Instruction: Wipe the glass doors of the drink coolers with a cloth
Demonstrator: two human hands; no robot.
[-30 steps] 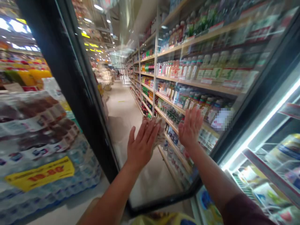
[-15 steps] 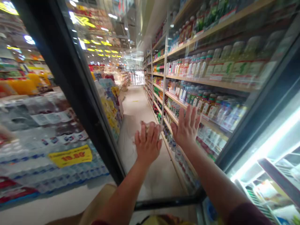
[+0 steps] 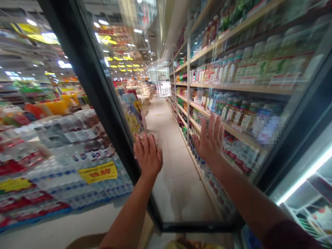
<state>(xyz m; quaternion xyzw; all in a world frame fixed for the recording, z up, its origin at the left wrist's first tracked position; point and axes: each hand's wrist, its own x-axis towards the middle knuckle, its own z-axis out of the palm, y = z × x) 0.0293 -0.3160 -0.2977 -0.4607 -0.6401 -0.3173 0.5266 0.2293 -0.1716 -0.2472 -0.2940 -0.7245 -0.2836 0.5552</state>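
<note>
A glass door [image 3: 178,193] in a black frame [image 3: 95,107] stands tilted in front of me. My left hand [image 3: 148,155] lies flat against the glass, close to the left side of the frame, with its fingers stretched upward. Further right, my right hand [image 3: 210,140] is spread with its palm toward the same pane, fingers and thumb apart. Neither hand holds anything. A faint reflection shows around the left fingertips.
Shelves of bottled drinks [image 3: 249,88] show in the glass; whether mirrored or behind it, I cannot tell. Left of the door are stacked bottle packs [image 3: 67,166] with a yellow price sign [image 3: 98,172]. A lit refrigerated cabinet [image 3: 308,176] with wire racks is at lower right.
My left hand has moved left over the glass toward the black frame. My right hand keeps about the same place. The view has shifted, showing more of the bottle packs on the left.
</note>
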